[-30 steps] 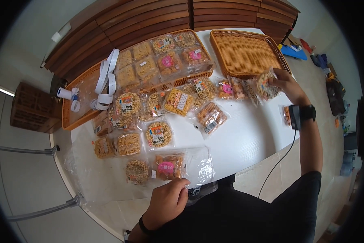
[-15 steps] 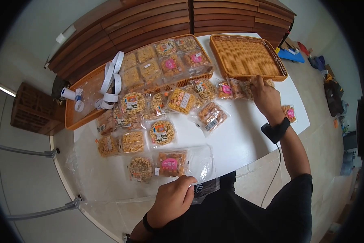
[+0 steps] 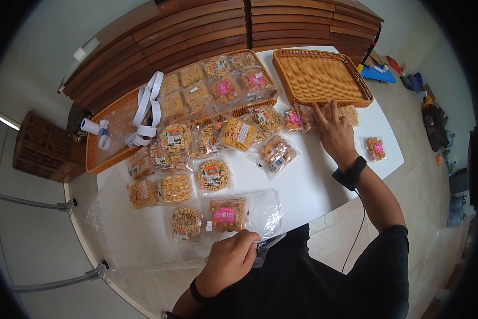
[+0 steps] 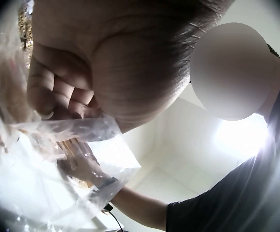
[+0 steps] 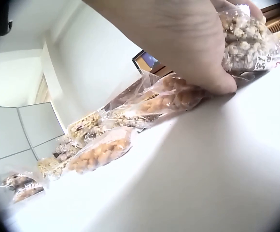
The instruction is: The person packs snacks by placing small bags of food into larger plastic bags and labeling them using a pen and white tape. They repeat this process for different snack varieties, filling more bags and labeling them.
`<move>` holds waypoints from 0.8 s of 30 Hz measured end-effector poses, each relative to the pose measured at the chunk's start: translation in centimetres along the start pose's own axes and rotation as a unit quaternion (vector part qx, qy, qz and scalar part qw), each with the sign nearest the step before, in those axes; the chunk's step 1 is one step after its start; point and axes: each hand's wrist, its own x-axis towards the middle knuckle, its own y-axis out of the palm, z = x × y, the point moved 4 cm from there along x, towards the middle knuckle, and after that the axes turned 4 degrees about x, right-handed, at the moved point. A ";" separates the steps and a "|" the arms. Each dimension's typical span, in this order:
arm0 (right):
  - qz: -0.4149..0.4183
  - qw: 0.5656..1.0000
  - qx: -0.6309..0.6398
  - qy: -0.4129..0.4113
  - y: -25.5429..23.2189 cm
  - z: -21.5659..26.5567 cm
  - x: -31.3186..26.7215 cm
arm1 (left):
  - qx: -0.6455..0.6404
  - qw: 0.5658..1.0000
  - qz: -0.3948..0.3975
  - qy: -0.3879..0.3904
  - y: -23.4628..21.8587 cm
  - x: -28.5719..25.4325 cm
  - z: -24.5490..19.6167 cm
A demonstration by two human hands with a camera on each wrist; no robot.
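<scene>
My left hand [image 3: 229,261] pinches the edge of a clear plastic bag [image 3: 266,213] at the table's front edge; the same clear plastic [image 4: 67,129] crosses the curled fingers in the left wrist view. On the bag's left part lies a snack pack with a pink label [image 3: 224,215]. My right hand [image 3: 337,135] reaches over the row of packs below the empty-looking wicker tray, its fingers spread over them. In the right wrist view that hand [image 5: 183,48] touches a nut-cluster pack [image 5: 248,43], with its thumb low by the white tabletop.
A wicker tray [image 3: 324,80] stands at the back right, and another tray [image 3: 275,98] holds several packs. White label strips [image 3: 143,106] lie at the left. More packs [image 3: 214,175] spread across the table [image 3: 324,186]; one pink-labelled pack [image 3: 375,149] lies at the right.
My right hand has brought a pack from the right down into the row by the tray, and its fingers have spread. The left hand has stayed at the bag's edge.
</scene>
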 end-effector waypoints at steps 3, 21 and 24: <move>-0.011 1.000 0.000 -0.009 -0.1 -0.3 0.1 | 0.001 1.000 0.006 -0.004 0.0 -0.1 0.1; 0.005 0.541 0.803 0.248 -9.6 7.3 -19.4 | -0.077 0.985 -0.146 -0.055 0.1 0.0 0.7; 0.081 0.471 0.841 0.256 -8.9 11.4 -21.2 | -0.078 0.985 -0.142 -0.058 0.7 -0.2 0.5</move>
